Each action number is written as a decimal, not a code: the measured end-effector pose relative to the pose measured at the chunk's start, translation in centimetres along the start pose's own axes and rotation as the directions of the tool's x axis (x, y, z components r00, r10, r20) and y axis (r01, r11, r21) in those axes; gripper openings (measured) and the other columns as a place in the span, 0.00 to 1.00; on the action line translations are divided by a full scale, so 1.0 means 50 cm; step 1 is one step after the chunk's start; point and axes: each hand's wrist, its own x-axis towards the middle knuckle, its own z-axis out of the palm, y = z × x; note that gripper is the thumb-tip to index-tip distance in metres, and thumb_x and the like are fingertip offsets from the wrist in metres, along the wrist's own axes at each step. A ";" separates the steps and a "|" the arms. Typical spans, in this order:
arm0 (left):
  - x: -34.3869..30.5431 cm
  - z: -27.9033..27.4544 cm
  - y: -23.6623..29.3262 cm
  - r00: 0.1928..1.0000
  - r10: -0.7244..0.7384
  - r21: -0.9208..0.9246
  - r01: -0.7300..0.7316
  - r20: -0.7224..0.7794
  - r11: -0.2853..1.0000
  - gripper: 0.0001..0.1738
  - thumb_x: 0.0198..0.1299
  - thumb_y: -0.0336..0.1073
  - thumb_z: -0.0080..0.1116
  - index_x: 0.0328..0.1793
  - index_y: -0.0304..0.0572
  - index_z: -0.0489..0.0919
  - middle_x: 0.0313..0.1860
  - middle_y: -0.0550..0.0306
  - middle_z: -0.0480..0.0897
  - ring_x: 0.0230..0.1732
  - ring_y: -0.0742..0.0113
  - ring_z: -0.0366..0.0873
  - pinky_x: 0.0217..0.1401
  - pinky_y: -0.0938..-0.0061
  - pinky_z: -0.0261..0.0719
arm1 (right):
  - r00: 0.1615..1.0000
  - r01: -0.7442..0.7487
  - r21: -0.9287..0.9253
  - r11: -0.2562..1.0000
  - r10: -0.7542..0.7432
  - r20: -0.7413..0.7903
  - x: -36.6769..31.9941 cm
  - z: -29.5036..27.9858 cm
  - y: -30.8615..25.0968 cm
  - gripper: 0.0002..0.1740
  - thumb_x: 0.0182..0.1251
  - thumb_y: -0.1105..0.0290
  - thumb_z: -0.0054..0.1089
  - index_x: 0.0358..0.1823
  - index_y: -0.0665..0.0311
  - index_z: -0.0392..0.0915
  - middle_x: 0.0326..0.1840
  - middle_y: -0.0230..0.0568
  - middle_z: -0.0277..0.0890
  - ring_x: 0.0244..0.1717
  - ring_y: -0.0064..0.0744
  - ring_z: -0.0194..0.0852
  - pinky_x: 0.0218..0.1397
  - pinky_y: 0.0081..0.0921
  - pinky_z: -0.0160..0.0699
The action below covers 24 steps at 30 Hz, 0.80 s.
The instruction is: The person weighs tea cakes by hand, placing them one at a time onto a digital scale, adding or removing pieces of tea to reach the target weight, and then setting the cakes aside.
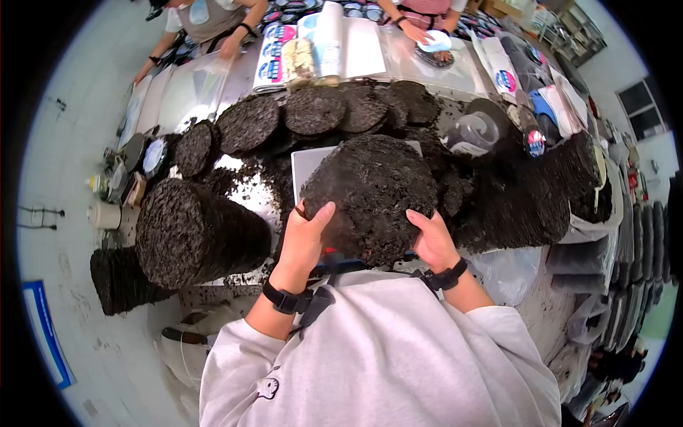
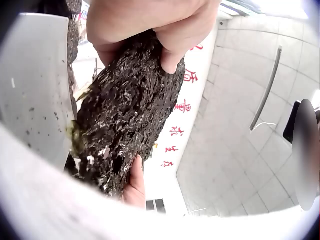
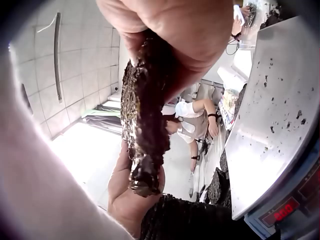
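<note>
A thick round stack of dark dried sheets [image 1: 373, 196] is held up between both hands, over a scale with a pale metal plate [image 1: 304, 169]. The left hand [image 1: 306, 238] grips its left edge, thumb on the near face. On the opposite edge, the right hand [image 1: 432, 240] grips with its thumb on the same face. In the left wrist view the stack [image 2: 132, 105] has a rough, flaky face. Seen edge-on in the right wrist view, the stack [image 3: 146, 115] is clear of the plate [image 3: 275, 105], which carries loose crumbs. The scale's red display [image 3: 282, 212] is lit.
Round dark stacks [image 1: 247, 122] line the table's far side. A tall roll of sheets [image 1: 174, 231] lies at left, and a long dark pile [image 1: 526, 199] at right. Across the table, two people handle things near plastic bags [image 1: 192, 89] and printed packaging [image 1: 274, 53].
</note>
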 end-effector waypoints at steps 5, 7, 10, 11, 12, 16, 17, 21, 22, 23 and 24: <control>-0.028 -0.056 0.031 0.994 0.104 0.086 -0.101 -0.027 0.991 0.29 0.63 0.28 0.51 0.71 0.34 0.60 0.67 0.50 0.68 0.66 0.62 0.66 0.69 0.70 0.62 | 0.999 0.048 0.024 0.999 -0.048 0.006 0.028 0.014 0.000 0.24 0.64 0.79 0.55 0.62 0.66 0.66 0.59 0.42 0.72 0.59 0.39 0.72 0.64 0.39 0.72; -0.084 -0.056 0.104 0.939 0.340 0.401 -0.291 -0.054 0.869 0.35 0.58 0.25 0.54 0.72 0.33 0.58 0.70 0.45 0.65 0.70 0.57 0.64 0.72 0.65 0.60 | 0.988 0.148 0.001 0.989 -0.148 -0.054 0.040 0.004 -0.020 0.23 0.65 0.79 0.55 0.62 0.66 0.66 0.59 0.42 0.72 0.58 0.39 0.72 0.63 0.39 0.73; -0.177 -0.092 0.226 0.654 0.694 0.937 -0.339 0.299 -0.084 0.43 0.48 0.33 0.67 0.71 0.34 0.62 0.72 0.42 0.63 0.73 0.47 0.58 0.75 0.59 0.53 | 0.913 0.319 -0.418 0.851 -0.395 -0.108 0.043 -0.013 -0.048 0.20 0.66 0.80 0.54 0.60 0.67 0.70 0.58 0.41 0.73 0.58 0.34 0.72 0.61 0.33 0.72; -0.195 -0.104 0.248 0.616 0.729 0.949 -0.108 0.298 -0.297 0.45 0.49 0.44 0.68 0.72 0.39 0.62 0.73 0.44 0.62 0.74 0.47 0.57 0.74 0.58 0.55 | 0.871 0.311 -0.647 0.697 -0.481 -0.100 0.043 -0.018 -0.049 0.19 0.66 0.80 0.53 0.58 0.67 0.71 0.58 0.40 0.73 0.58 0.33 0.72 0.61 0.32 0.72; -0.205 -0.131 0.257 0.705 0.671 0.918 0.070 0.230 -0.389 0.46 0.48 0.43 0.69 0.72 0.40 0.62 0.73 0.45 0.62 0.74 0.47 0.57 0.73 0.57 0.56 | 0.817 0.379 -0.811 0.446 -0.572 0.067 0.045 -0.014 -0.037 0.20 0.62 0.81 0.54 0.57 0.67 0.73 0.58 0.41 0.74 0.57 0.37 0.73 0.62 0.31 0.71; -0.206 -0.254 0.240 0.860 0.499 0.796 0.228 0.105 -0.561 0.45 0.45 0.38 0.71 0.71 0.41 0.64 0.71 0.46 0.65 0.72 0.48 0.60 0.71 0.57 0.60 | 0.781 0.448 -0.748 -0.489 -0.193 0.594 0.061 -0.023 0.054 0.29 0.54 0.75 0.61 0.62 0.63 0.69 0.66 0.45 0.66 0.69 0.47 0.58 0.74 0.42 0.53; -0.207 -0.259 0.248 0.862 0.495 0.796 0.223 0.107 -0.562 0.45 0.45 0.38 0.71 0.71 0.41 0.64 0.71 0.46 0.65 0.72 0.48 0.60 0.71 0.57 0.60 | 0.807 0.458 -0.747 -0.482 -0.125 0.576 0.053 -0.036 0.081 0.31 0.54 0.73 0.62 0.63 0.62 0.68 0.67 0.44 0.64 0.71 0.46 0.56 0.75 0.43 0.50; -0.209 -0.249 0.274 0.884 0.458 0.850 0.168 0.094 -0.499 0.34 0.52 0.38 0.66 0.67 0.43 0.70 0.68 0.48 0.70 0.68 0.48 0.65 0.66 0.61 0.66 | 0.852 0.406 -0.827 -0.388 -0.165 0.496 0.023 -0.077 0.067 0.31 0.55 0.69 0.63 0.63 0.62 0.68 0.68 0.45 0.64 0.71 0.47 0.55 0.75 0.43 0.50; -0.210 -0.254 0.280 0.892 0.442 0.861 0.150 0.095 -0.487 0.34 0.53 0.38 0.65 0.67 0.43 0.70 0.68 0.49 0.70 0.68 0.49 0.65 0.66 0.61 0.67 | 0.869 0.368 -0.855 -0.365 -0.192 0.456 0.016 -0.098 0.052 0.32 0.55 0.68 0.64 0.63 0.61 0.68 0.68 0.45 0.63 0.72 0.46 0.55 0.75 0.43 0.51; -0.212 -0.258 0.286 0.900 0.424 0.871 0.130 0.096 -0.473 0.33 0.54 0.38 0.65 0.67 0.43 0.70 0.68 0.49 0.70 0.68 0.49 0.65 0.66 0.61 0.67 | 0.884 0.327 -0.881 -0.342 -0.218 0.413 0.009 -0.114 0.041 0.32 0.55 0.66 0.64 0.63 0.61 0.68 0.69 0.44 0.63 0.72 0.46 0.54 0.75 0.43 0.51; -0.212 -0.257 0.294 0.909 0.405 0.871 0.123 0.093 -0.476 0.31 0.55 0.36 0.63 0.67 0.43 0.70 0.67 0.50 0.70 0.68 0.50 0.65 0.66 0.62 0.67 | 0.856 0.324 -0.887 -0.328 -0.297 0.423 0.002 -0.114 0.026 0.27 0.55 0.67 0.63 0.59 0.61 0.72 0.63 0.44 0.69 0.67 0.46 0.62 0.69 0.40 0.60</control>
